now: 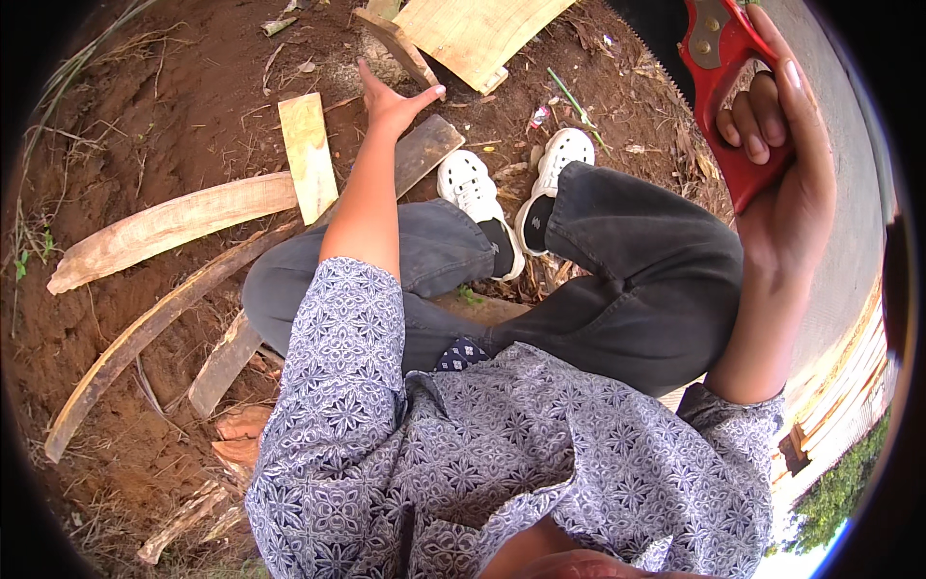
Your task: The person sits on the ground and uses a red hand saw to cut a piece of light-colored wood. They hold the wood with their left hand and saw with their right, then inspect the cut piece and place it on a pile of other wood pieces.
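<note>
Red-handled saw (712, 87): held in your right hand (791, 179), right of the white shoes (470, 188).
Right-hand grip: several fingers curled through the handle's opening, at least one digit straight along its side.
Left hand (394, 110): beyond and left of the shoes, your thumb and fingers spread.
Tilted board (397, 45): just beside your left hand; contact cannot be told.
Broad plank (482, 34): beyond the shoes.
Short pale board (309, 159): left of the shoes.
</note>
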Demonstrator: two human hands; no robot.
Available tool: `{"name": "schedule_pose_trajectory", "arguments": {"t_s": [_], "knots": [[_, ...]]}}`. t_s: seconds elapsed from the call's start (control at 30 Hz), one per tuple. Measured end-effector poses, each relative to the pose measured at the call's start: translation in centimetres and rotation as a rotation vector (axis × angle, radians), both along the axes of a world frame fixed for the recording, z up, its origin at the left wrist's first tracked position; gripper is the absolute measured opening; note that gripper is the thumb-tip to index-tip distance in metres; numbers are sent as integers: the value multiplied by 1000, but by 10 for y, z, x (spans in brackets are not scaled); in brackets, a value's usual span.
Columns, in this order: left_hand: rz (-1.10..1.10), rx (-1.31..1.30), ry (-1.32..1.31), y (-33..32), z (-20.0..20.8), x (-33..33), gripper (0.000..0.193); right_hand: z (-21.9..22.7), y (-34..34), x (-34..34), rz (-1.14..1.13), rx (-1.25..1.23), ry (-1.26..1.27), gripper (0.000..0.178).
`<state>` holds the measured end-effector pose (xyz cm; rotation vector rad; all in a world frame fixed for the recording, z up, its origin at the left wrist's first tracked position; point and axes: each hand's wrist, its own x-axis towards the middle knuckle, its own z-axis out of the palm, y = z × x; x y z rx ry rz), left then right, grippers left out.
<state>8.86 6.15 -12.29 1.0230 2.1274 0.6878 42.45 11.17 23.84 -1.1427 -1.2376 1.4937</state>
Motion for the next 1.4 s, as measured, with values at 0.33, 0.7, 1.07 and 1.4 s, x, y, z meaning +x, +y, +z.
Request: {"name": "schedule_pose_trajectory", "arguments": {"t_s": [0.33,0.7,1.07,1.4], "knots": [[-119,87,9,36,42,-12,113,6,6,5,-33,47,99,53],[8,704,-53,33,145,42,89,16,-12,-8,4,44,223,51],[-51,504,17,42,120,72,100,15,-6,8,-47,33,221,52],[-8,-126,412,32,131,-31,104,17,-6,-2,54,10,193,55]]}}
